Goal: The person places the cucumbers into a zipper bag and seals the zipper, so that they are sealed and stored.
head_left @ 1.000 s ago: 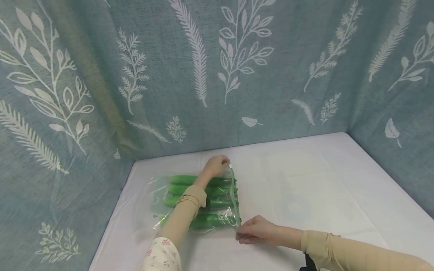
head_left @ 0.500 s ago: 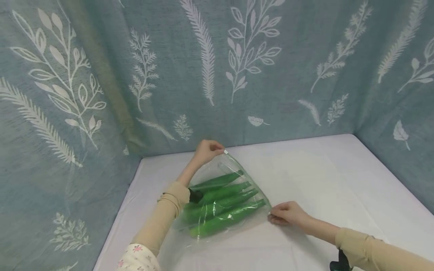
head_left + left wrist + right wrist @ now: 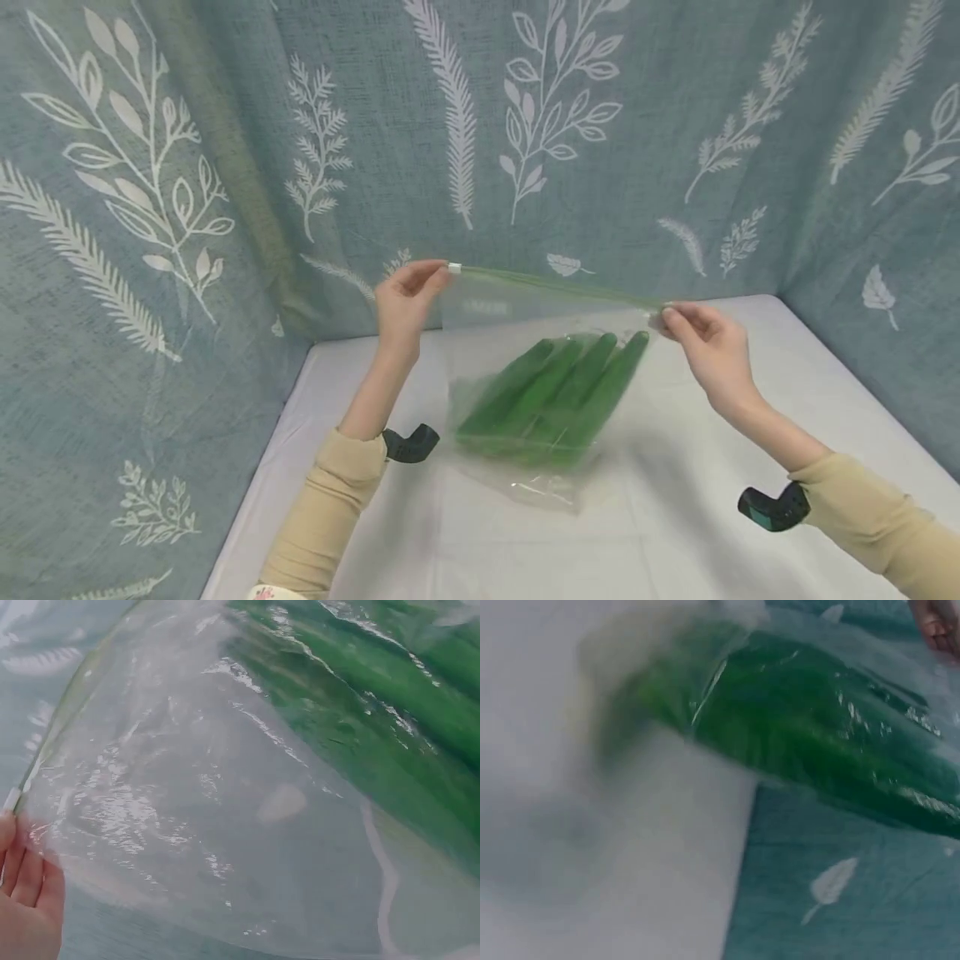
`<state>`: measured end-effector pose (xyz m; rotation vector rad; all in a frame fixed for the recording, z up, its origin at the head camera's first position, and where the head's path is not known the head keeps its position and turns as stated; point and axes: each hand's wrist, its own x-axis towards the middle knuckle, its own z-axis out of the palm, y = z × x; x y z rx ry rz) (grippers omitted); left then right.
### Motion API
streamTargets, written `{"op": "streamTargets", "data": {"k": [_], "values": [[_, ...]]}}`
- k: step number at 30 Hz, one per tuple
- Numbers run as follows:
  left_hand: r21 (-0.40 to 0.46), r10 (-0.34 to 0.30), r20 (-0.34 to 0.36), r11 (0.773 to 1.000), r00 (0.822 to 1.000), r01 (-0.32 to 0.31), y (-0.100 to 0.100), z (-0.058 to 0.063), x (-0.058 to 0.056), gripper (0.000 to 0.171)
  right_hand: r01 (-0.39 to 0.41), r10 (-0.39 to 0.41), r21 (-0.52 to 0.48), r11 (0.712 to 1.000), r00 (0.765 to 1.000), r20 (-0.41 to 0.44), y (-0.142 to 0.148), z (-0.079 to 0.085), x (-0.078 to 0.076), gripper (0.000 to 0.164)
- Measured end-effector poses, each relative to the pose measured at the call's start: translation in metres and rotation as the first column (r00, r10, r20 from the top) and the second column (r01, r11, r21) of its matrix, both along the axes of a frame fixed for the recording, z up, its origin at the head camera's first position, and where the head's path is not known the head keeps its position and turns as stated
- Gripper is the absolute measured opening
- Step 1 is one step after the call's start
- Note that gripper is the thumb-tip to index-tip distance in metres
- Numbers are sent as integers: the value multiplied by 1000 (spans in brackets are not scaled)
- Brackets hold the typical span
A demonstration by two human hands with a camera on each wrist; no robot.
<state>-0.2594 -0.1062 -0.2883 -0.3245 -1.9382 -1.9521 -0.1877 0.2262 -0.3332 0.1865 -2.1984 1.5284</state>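
A clear zip bag hangs tilted between my two hands, with its green-edged mouth stretched across the top. Inside it, several long green cucumbers lie side by side, slanting up to the right. My left hand pinches the top left corner, beside a small white slider. The opposite corner is pinched by my right hand. In the left wrist view, the fingers grip the bag's corner at the slider. Blurred cucumbers show through the plastic in the right wrist view.
Below the bag lies a table covered in white cloth. Blue-green curtains with white leaf patterns stand behind it and at both sides. A black wrist camera sits by the left cuff, another wrist camera by the right.
From lying flat on the table, the bag has been lifted and its mouth swung from upright to nearly level. Both hands have risen; the right has moved right, the left leftward.
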Motion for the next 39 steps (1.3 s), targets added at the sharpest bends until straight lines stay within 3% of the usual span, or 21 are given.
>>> {"op": "streamTargets", "data": {"k": [2, 6, 9, 13, 15, 18, 19, 20, 21, 22, 24, 26, 29, 31, 33, 36, 39], "values": [[79, 0, -36, 997, 999, 3, 1, 6, 10, 8, 33, -41, -67, 997, 991, -130, -4, 12, 3, 25], [175, 6, -68, 985, 998, 6, -1, 12, 29, 19, 39, -90, -148, 988, 929, -360, -12, 27, 11, 16], [212, 11, -69, 977, 998, 4, -3, 11, 41, 24, 23, -86, -143, 989, 886, -457, -15, 31, 14, 15], [198, -11, -85, 980, 996, 28, -2, 6, 53, 26, 74, -135, -135, 988, 835, -533, -16, 26, 13, 19], [179, -30, -117, 983, 993, 51, 2, 5, 57, 27, 123, -191, -152, 981, 767, -613, -19, 28, 10, 20], [155, -56, -167, 985, 984, 82, 10, 5, 62, 25, 174, -242, -171, 970, 618, -748, -35, 39, 9, 21], [146, -63, -183, 985, 981, 91, 13, 5, 64, 24, 167, -235, -168, 971, 573, -785, -42, 44, 9, 21], [131, -70, -203, 987, 977, 98, 16, 5, 66, 23, 135, -194, -142, 981, 545, -816, -49, 51, 11, 23], [116, -75, -217, 988, 973, 102, 18, 6, 67, 23, 100, -129, -89, 991, 540, -831, -56, 58, 12, 23], [102, -80, -231, 989, 970, 106, 21, 6, 69, 22, 54, -47, -20, 998, 553, -832, -63, 64, 12, 23], [81, -89, -255, 990, 963, 113, 27, 8, 71, 25, -65, 154, 144, 988, 596, -788, -74, 76, 12, 22], [68, -98, -269, 990, 958, 121, 32, 8, 72, 29, -166, 334, 302, 939, 648, -684, -83, 87, 10, 23], [63, -105, -282, 990, 954, 128, 38, 9, 73, 32, -277, 484, 428, 860, 710, -512, -97, 100, 2, 29], [64, -115, -282, 988, 952, 138, 40, 9, 73, 31, -339, 533, 458, 822, 741, -408, -105, 103, -3, 28], [58, -122, -283, 988, 951, 143, 41, 9, 75, 24, -389, 556, 454, 802, 765, -325, -110, 102, -6, 23], [36, -122, -285, 990, 951, 138, 42, 9, 77, 9, -413, 553, 434, 801, 788, -271, -115, 97, -5, 16], [-3, -108, -298, 994, 948, 112, 40, 10, 80, 13, -420, 538, 391, 819, 800, -267, -117, 92, -3, 13]]}}
